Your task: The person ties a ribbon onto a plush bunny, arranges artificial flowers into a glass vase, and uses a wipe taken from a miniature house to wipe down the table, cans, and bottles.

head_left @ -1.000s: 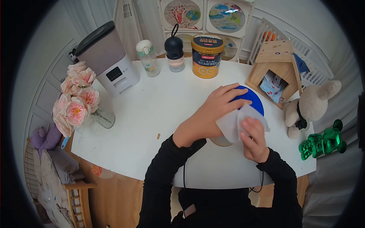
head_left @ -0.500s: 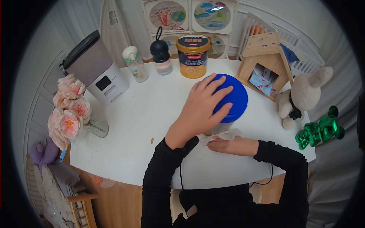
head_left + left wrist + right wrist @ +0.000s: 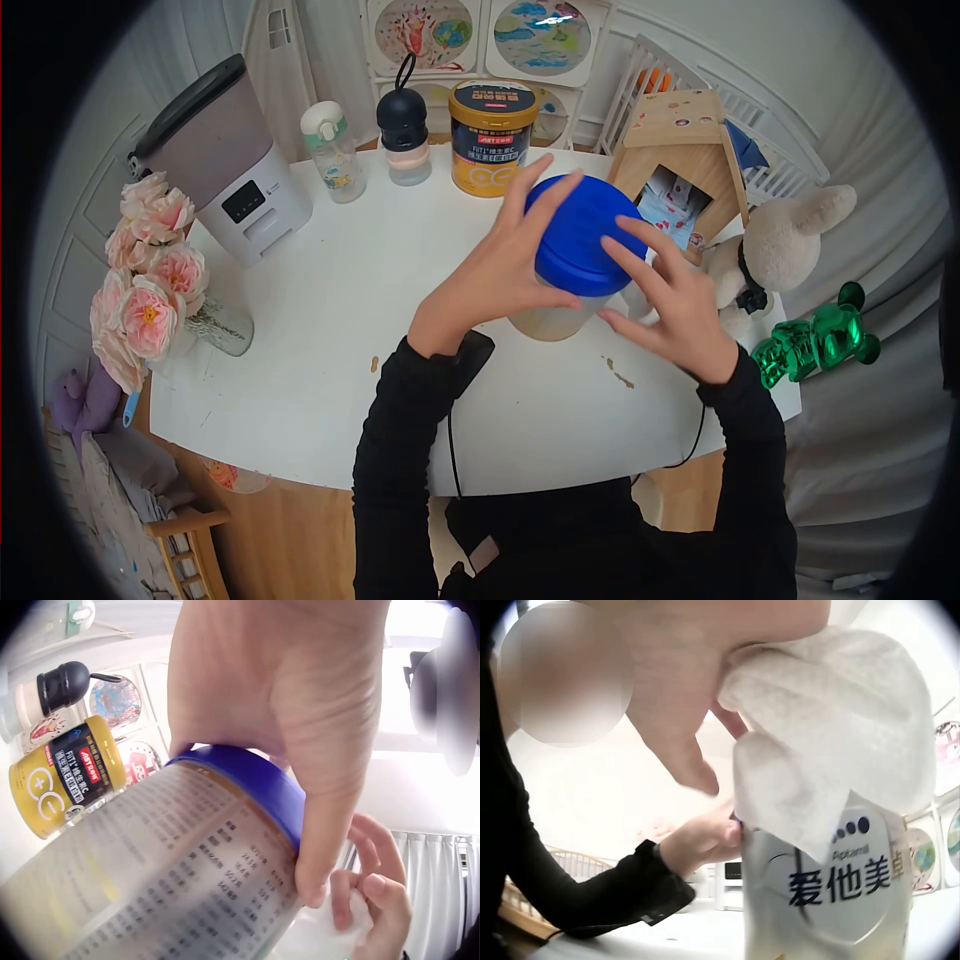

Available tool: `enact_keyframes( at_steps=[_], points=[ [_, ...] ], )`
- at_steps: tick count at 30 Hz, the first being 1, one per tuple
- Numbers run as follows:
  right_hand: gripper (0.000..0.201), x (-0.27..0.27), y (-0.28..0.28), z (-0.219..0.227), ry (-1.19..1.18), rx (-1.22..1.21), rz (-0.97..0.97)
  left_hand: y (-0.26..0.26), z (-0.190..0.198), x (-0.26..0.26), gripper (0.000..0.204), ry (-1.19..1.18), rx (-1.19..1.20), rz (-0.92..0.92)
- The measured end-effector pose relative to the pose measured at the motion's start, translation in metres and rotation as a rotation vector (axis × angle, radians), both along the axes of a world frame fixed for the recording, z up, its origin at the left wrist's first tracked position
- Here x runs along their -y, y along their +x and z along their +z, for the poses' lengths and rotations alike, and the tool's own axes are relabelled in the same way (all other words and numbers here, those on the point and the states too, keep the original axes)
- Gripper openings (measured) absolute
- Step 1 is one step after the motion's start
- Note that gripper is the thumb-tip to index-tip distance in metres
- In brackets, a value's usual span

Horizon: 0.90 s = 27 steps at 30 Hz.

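A milk powder can (image 3: 821, 930) with a blue lid (image 3: 590, 230) stands on the white table in front of me. My left hand (image 3: 490, 270) grips the lid's left side, thumb along the near rim and fingers reaching round the far edge. At the can's right side is my right hand (image 3: 685, 305), its fingers spread at the lid's right edge. It holds a white wipe (image 3: 840, 712), which drapes over the can's upper wall in the right wrist view. In the head view the hand hides most of the wipe.
Behind the can stand a gold-and-black tub (image 3: 492, 140), a dark-capped bottle (image 3: 404, 130) and a clear bottle (image 3: 335, 155). A dispenser (image 3: 235, 170) and flowers (image 3: 150, 270) are left. Right are a wooden house (image 3: 675, 150), plush rabbit (image 3: 785, 245) and green bear figure (image 3: 815, 340).
My right hand has come up with the wipe from low in front of the can to the lid's right side. The left hand has shifted from the lid's top to its left rim.
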State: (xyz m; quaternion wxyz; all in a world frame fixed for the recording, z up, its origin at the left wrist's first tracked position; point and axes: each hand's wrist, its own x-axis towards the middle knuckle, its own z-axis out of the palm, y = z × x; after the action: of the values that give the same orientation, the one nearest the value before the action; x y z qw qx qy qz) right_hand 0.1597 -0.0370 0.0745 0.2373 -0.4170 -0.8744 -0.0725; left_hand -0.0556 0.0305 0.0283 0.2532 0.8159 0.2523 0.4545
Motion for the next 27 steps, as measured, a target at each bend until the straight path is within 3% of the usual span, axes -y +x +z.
enact_keyframes(
  at_steps=[3, 5, 8, 10, 13, 15, 18, 27],
  points=[
    [0.071, -0.041, 0.008, -0.015, -0.014, 0.007, -0.005, -0.011, 0.003, 0.001, 0.100, -0.020, -0.113, 0.145],
    [0.071, -0.056, 0.006, -0.017, -0.055, -0.011, -0.063, -0.023, 0.010, 0.003, 0.094, -0.020, -0.152, 0.176],
    [0.067, -0.088, 0.009, -0.033, 0.177, -0.035, -0.134, -0.039, 0.017, 0.009, 0.082, -0.024, -0.220, 0.216],
    [0.067, -0.097, 0.001, -0.030, 0.141, -0.040, -0.194, -0.043, 0.016, 0.012, 0.076, -0.025, -0.247, 0.223],
    [0.066, -0.105, -0.013, -0.032, 0.182, -0.039, -0.244, -0.041, 0.014, 0.013, 0.061, 0.001, -0.251, 0.220],
    [0.065, -0.108, -0.023, -0.031, 0.196, 0.017, -0.338, -0.039, 0.011, 0.011, 0.053, -0.119, -0.418, 0.132],
    [0.060, -0.121, -0.028, -0.038, 0.299, 0.026, -0.332, -0.031, 0.006, 0.015, 0.047, -0.188, -0.590, 0.097],
    [0.057, -0.158, -0.030, -0.044, 0.376, 0.040, -0.469, -0.021, 0.007, 0.026, 0.046, -0.162, -0.603, 0.001]
  ],
)
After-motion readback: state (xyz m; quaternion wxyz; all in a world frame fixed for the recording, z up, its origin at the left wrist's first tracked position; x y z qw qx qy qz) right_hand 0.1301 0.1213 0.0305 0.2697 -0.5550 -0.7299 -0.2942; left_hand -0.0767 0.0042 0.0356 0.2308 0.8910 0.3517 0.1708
